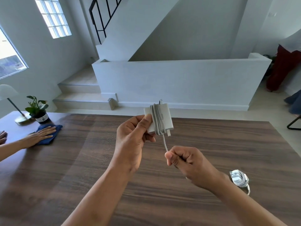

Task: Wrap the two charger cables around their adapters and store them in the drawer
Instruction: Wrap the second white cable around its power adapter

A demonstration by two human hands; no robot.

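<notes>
White adapter (160,119) (cable (156,119) coiled round it) pinched in left hand (130,141) above wooden table (211,144); right hand (187,162) clenched on cable tail; second wrapped charger (239,178) lay on table near right wrist

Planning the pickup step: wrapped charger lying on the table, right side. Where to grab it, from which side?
Pinch the charger across its wrapped middle, coming from above. It lies flat on the table with nothing beside it, so the top is free. Gripping over the coils should keep them from slipping; avoid the loose cable tail trailing toward the near edge.

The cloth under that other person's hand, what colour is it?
Dark blue cloth, head view.
</notes>
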